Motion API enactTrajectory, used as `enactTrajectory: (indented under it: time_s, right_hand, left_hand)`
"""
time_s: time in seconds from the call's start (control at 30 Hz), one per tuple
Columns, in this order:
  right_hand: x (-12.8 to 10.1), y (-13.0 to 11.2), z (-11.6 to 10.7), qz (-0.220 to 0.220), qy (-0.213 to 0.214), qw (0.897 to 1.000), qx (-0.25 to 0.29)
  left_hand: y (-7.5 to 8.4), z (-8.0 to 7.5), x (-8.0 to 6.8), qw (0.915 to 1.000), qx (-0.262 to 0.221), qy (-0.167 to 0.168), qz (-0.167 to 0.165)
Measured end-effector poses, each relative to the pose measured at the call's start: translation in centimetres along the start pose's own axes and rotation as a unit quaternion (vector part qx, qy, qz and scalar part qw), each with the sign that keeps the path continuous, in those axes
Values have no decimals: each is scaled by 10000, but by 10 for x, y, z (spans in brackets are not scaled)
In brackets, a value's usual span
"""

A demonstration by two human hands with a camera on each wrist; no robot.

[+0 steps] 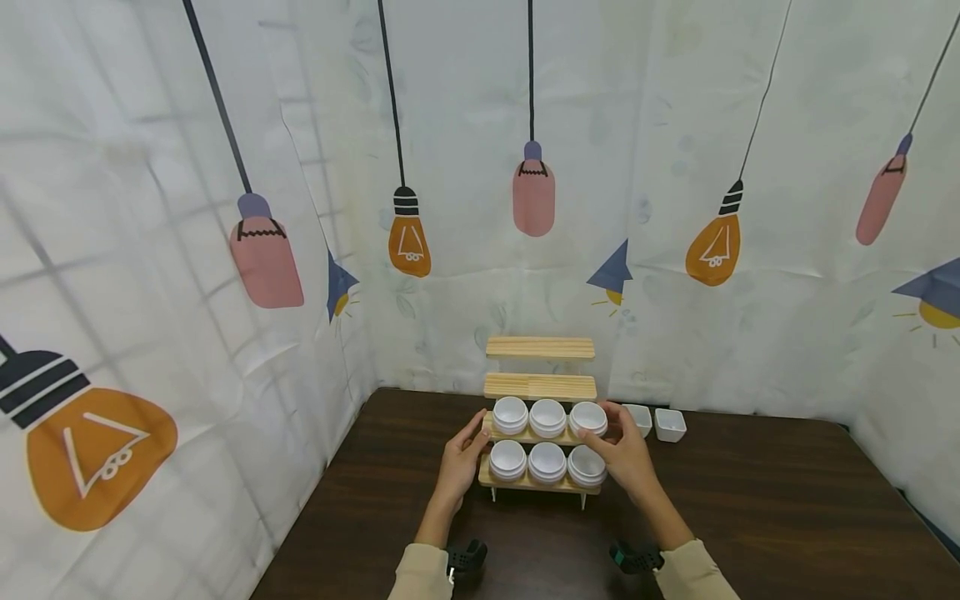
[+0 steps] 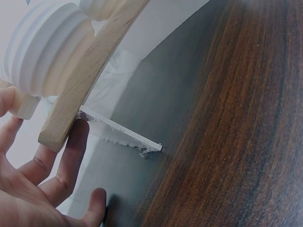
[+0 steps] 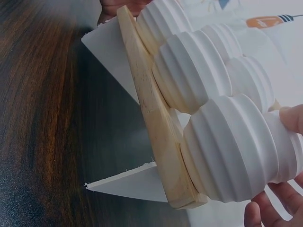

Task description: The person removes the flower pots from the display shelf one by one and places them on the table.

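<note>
Wooden tiered stand (image 1: 540, 387) sits near the back middle of the dark wood table (image 1: 750, 500), close to the wall covering printed with light bulbs (image 1: 405, 242). Four steps; top two bare, lower two each carry a row of three white ribbed cups (image 1: 547, 417), six in all, mouths up.

My left hand (image 1: 459, 467) is at the stand's left end, fingers (image 2: 71, 156) straight and spread, tips touching the end of a wooden step (image 2: 90, 80). Left wrist view: a finger against the underside of the plank's end, a white cup (image 2: 47, 52) above it. Nothing gripped.

My right hand (image 1: 626, 454) is at the right end. Fingers loosely bent around the rightmost cup (image 1: 588, 418) of the upper filled row; right wrist view shows fingertips (image 3: 291, 118) against the side of a ribbed cup (image 3: 236, 146) at the end of its step (image 3: 151, 118). Whether it is a firm hold or only contact, I cannot tell.

Two small square white dishes (image 1: 670, 424) stand on the table just right of the stand, behind my right hand. Stand's thin white legs (image 3: 128, 182) rest on the tabletop.
</note>
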State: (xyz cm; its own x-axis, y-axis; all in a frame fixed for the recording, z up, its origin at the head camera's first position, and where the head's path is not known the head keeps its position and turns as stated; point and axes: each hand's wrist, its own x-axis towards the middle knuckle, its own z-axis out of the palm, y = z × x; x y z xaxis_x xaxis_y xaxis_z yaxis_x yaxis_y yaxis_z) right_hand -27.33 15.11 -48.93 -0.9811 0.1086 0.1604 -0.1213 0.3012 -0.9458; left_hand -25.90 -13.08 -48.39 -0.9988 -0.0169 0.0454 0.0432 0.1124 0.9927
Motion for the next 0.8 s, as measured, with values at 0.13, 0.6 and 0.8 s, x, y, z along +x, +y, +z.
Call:
enactTrajectory:
  time_s: [0.13,0.6,0.8]
  right_hand:
    - [-1,0,-1,5,6,10000,-38]
    - [-5,0,-6,6,66,9997,218]
    - [-8,-1,-9,39,3,9994,345]
  left_hand:
    - [0,0,0,10000,0,1,12]
    - [-2,1,1,10000,54,8,55]
    - [-2,0,1,9999,65,-12,83]
